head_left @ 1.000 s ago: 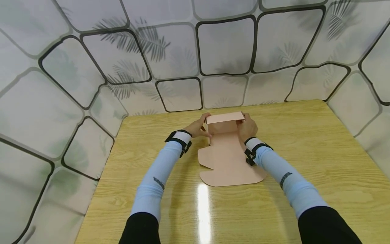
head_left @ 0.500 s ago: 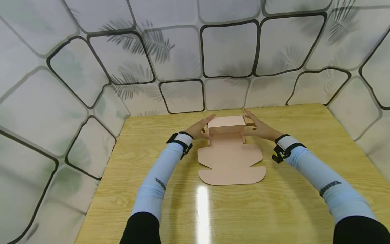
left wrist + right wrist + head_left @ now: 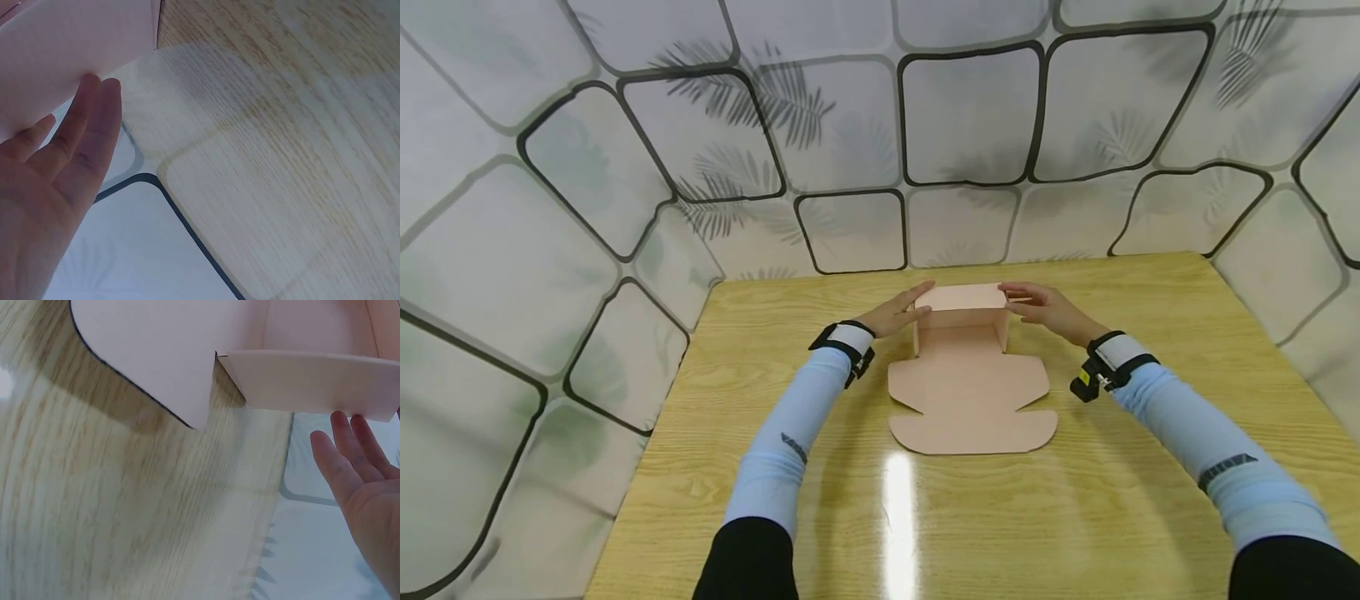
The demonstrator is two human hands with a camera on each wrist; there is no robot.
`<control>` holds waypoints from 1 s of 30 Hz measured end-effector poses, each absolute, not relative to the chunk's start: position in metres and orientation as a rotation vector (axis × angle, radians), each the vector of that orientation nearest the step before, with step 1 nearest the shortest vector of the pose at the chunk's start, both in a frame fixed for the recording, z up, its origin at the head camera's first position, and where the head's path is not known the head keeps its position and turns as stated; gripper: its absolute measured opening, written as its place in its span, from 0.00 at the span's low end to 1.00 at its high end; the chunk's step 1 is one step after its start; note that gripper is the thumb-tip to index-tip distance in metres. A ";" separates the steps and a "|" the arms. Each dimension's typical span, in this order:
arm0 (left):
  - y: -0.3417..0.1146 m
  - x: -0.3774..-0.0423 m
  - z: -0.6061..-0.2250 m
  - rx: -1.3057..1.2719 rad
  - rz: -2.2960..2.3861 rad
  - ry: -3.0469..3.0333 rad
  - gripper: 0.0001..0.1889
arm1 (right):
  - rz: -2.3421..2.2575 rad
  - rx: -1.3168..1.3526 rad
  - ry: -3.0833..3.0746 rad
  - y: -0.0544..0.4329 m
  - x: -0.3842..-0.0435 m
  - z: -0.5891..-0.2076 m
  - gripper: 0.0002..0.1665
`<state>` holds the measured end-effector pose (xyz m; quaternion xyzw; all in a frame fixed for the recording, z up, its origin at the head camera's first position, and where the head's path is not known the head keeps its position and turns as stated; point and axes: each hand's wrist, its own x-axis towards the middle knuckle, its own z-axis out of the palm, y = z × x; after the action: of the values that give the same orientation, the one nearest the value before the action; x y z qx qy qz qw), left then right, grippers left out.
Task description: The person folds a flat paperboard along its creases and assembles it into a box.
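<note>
A pinkish-tan cardboard box (image 3: 966,375), partly folded, lies on the table. Its far end stands up, with side walls and a flap (image 3: 962,297) folded over the top. Toward the person its lid part lies flat with side tabs. My left hand (image 3: 891,315) rests at the upper left corner of the raised part, thumb by the flap. In the left wrist view its fairly straight fingers touch the edge of the side wall (image 3: 81,37). My right hand (image 3: 1051,312) has its fingertips at the upper right corner. The right wrist view shows these fingers extended against the side wall (image 3: 319,384).
The wood-grain table (image 3: 775,417) reaches to a wall covering (image 3: 962,117) with a dark-outlined pattern and leaf prints. That covering stands close behind the box. A bright reflection (image 3: 900,517) lies on the tabletop in front of the box.
My right hand has left the right side wall, swung outward, then come back to the upper right corner. The right wall now stands up. My left thumb has moved up to the flap.
</note>
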<state>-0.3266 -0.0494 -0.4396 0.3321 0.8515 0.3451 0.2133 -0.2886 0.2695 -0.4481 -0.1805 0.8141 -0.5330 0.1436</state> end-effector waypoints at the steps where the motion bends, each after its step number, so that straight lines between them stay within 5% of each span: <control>1: -0.050 -0.327 -0.440 0.934 0.970 2.358 0.31 | -1.529 -0.530 2.359 0.270 -0.289 -0.448 0.31; 11: -0.049 -0.323 -0.445 1.060 0.942 2.373 0.31 | -1.521 -0.613 2.366 0.274 -0.286 -0.445 0.28; 25: -0.052 -0.324 -0.428 0.980 0.749 2.425 0.32 | -0.458 -1.102 2.927 0.225 -0.296 -0.417 0.27; 30: -0.066 -0.317 -0.400 0.801 0.590 2.505 0.38 | -0.445 -1.040 2.959 0.221 -0.310 -0.419 0.24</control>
<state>-0.3166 -0.0663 -0.4002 0.2899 0.9063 0.2134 0.2215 -0.3100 0.2209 -0.4186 -0.3284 0.9339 -0.1406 -0.0130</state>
